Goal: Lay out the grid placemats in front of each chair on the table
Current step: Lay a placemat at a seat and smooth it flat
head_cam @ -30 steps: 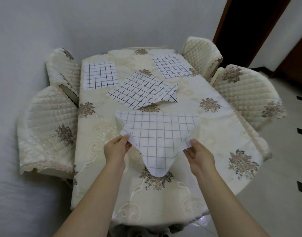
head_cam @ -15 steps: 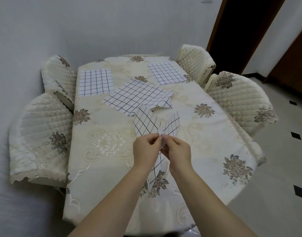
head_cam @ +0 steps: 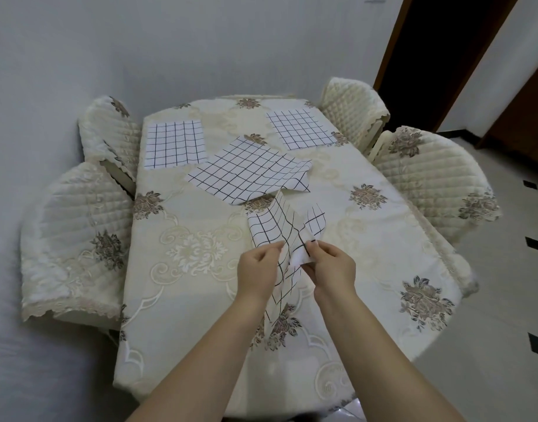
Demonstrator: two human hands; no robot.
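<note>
Surface (head_cam: 368, 248): an oval table draped in a cream embroidered cloth with brown flower motifs, seen from its near end.
Near-left chair (head_cam: 79, 239): fitted with a quilted cream cover and drawn up against the left edge of the surface.
Near-right chair (head_cam: 435, 181): covered likewise and set against the right edge.
Far-left chair (head_cam: 109, 132): partly hidden behind the near-left chair, beside the far-left corner.
Far-right chair (head_cam: 350, 108): placed at the far-right corner, before a dark doorway.
Centre placemat (head_cam: 249, 172): white with a black grid, laid askew on the middle of the surface, its right corner folded over; whether more than one layer lies here cannot be told.
Far-left placemat (head_cam: 175, 144): spread flat before the far-left chair, its near corner overlapped by the centre placemat.
Far-right placemat (head_cam: 299, 129): spread flat before the far-right chair, apart from the others.
Held placemat (head_cam: 270, 229): gathered into a narrow fold above the near middle of the surface; two corners stand above the hands and the rest hangs between the forearms.
Left hand (head_cam: 257, 272): raised at the left side of the fold.
Right hand (head_cam: 331, 269): raised close beside it, at the right side.
Left fingers (head_cam: 270, 249): curled together, with the cloth pinched against the thumb.
Right fingers (head_cam: 315, 245): curled, with a white folded edge pinched.
</note>
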